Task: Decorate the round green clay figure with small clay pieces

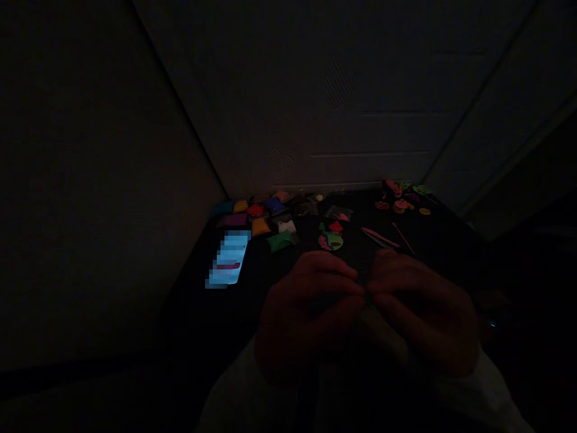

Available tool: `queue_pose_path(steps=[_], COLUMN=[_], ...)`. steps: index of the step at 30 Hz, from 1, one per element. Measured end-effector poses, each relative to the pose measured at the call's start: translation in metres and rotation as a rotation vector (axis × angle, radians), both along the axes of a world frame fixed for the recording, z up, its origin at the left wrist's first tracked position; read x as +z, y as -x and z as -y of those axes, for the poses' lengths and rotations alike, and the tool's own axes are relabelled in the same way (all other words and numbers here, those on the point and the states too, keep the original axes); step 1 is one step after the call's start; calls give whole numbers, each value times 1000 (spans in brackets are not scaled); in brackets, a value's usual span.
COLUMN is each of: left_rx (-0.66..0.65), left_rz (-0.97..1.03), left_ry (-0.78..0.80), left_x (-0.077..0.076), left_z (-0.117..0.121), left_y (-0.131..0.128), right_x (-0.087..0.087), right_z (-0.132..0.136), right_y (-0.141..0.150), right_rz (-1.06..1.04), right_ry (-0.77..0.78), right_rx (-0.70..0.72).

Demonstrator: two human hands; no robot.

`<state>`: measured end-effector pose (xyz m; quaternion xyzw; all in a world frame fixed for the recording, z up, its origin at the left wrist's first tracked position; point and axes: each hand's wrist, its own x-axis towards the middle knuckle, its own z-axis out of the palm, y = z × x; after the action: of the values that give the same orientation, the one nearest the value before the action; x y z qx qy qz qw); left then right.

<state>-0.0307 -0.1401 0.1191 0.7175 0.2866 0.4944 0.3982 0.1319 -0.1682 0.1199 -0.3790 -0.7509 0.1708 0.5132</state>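
Note:
In dim light, my left hand (311, 307) and my right hand (419, 307) meet fingertip to fingertip above the table's near edge. Both are closed in a pinch. A tiny piece of green clay (368, 298) shows faintly between the fingertips, mostly hidden by them. Just beyond my hands lies a round green clay piece (331, 241) with pink and blue parts on it. A red clay shape (336, 226) and a small dark green one (321, 226) sit at its far edge.
Packets of coloured clay, including a green packet (279, 241) and an orange packet (260, 227), cover the table's back left. A lit phone (232, 258) lies left. Tweezers-like pink tool (380, 236) and thin pink stick (402, 237) lie right, before small clay figures (400, 206). A pale panel (324, 120) rises behind.

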Motion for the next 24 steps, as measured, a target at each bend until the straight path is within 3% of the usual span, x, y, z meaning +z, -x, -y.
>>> queue_pose_path(steps=[6,24], left_rx=[12,-47], left_rz=[1,22], left_ry=[-4,207], left_x=[0,-1], left_z=[0,-3], left_y=[-1,0], right_x=[-2,-3], right_z=[-1,-3], right_y=[1,0], right_rz=[-26,21], right_ry=[14,0], right_rx=[-18,-41])
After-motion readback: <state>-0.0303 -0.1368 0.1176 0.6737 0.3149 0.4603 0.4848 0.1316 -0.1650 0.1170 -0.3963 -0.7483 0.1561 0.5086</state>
